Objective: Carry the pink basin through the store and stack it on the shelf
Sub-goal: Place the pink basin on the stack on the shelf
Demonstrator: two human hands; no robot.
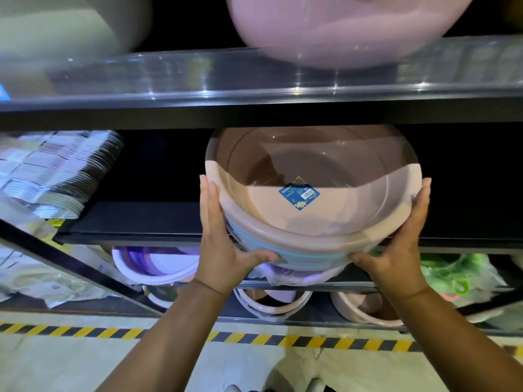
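The pink basin (314,182) sits nested on top of a stack of blue basins (305,254) on the black middle shelf (135,222). A blue label lies inside it. The front of the stack juts out past the shelf edge. My left hand (223,239) lies against the left side of the stack, fingers straight up along the pink rim, thumb hooked under the blue basins. My right hand (396,241) mirrors it on the right side, fingers up the rim and thumb under the stack.
Above, a shelf with a clear plastic lip (254,77) carries a pink basin (334,29) and a pale one (65,24). Packaged goods (53,171) lie at the left. Lower shelves hold purple (152,264) and pink basins (365,306). Yellow-black tape (85,332) marks the floor.
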